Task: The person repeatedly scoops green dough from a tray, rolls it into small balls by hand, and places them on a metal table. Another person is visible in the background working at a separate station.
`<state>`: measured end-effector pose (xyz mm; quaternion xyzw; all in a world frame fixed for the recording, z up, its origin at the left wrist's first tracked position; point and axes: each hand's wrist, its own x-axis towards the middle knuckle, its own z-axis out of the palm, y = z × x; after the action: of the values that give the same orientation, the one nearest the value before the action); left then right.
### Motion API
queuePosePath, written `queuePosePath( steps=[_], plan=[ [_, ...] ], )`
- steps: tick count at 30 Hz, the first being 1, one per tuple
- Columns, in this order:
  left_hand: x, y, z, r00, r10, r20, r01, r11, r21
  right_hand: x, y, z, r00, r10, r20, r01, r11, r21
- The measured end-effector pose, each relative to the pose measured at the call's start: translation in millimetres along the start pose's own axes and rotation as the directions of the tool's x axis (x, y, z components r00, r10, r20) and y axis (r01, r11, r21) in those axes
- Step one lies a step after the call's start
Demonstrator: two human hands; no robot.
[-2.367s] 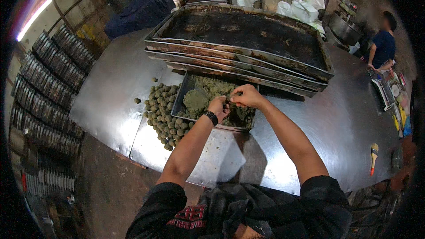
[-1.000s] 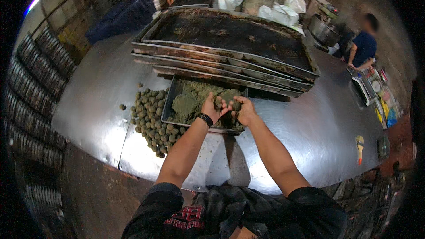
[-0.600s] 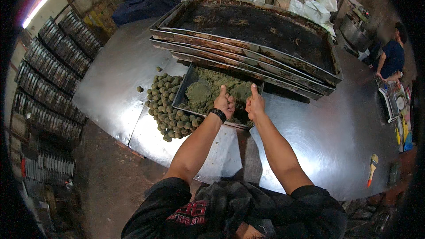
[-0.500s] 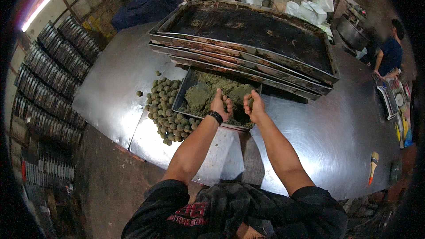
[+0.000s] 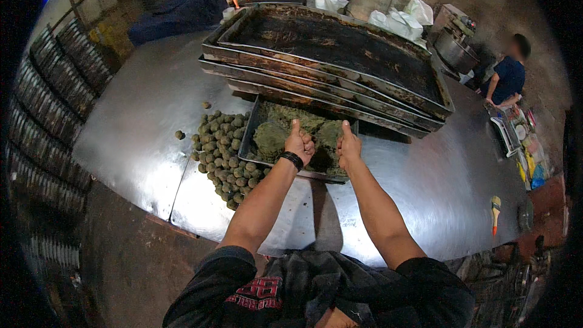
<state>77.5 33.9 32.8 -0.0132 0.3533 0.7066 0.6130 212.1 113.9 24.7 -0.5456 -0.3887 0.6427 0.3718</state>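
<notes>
A dark rectangular tray (image 5: 245,140) on the metal table holds a crumbly grey-green, dough-like mixture (image 5: 296,113). A larger rounded lump (image 5: 270,139) of it sits at the tray's left. My left hand (image 5: 299,145), with dark bands at the wrist, is above the tray, fingers curled in and thumb up. Facing it across a small gap, my right hand (image 5: 348,147) is also curled with its thumb up. Whatever the fingers may hold is hidden. Left of the tray lies a heap of small round grey-green balls (image 5: 226,152), with a few strays.
Large blackened baking trays (image 5: 328,76) are stacked just beyond the small tray. A brush (image 5: 495,211) lies on the metal table (image 5: 419,188) at right. Another person (image 5: 509,79) is at far right, near a metal mixing machine (image 5: 454,48). Tray racks (image 5: 54,115) stand left.
My fingers have curled in more and both thumbs now point up. The hands stay above the tray. The view has shifted slightly, and another person shows at the back.
</notes>
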Motion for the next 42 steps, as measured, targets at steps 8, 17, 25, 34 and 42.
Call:
queuePosePath(
  steps=[8,17,25,34,42],
  plan=[
    [3,35,-10,0.983,-0.089,0.159,0.073,0.992,0.101,-22,-14,14,0.958,-0.008,0.286,-0.058,0.973,0.223],
    [18,1,-8,0.995,-0.071,0.070,0.070,0.997,0.022,-20,13,19,1.000,0.002,0.027,-0.008,0.978,0.208],
    [1,1,7,0.971,0.068,0.229,-0.089,0.993,0.081,-24,-25,-12,0.905,-0.084,0.416,-0.018,0.972,0.236],
    [-4,-45,30,0.988,0.108,-0.107,-0.110,0.994,-0.014,-13,-6,-33,0.897,0.178,0.405,-0.233,0.968,0.092],
    [-18,-28,33,0.956,0.243,0.165,-0.260,0.961,0.091,-13,-32,-36,0.799,-0.065,0.598,-0.191,0.916,0.354]
  ],
)
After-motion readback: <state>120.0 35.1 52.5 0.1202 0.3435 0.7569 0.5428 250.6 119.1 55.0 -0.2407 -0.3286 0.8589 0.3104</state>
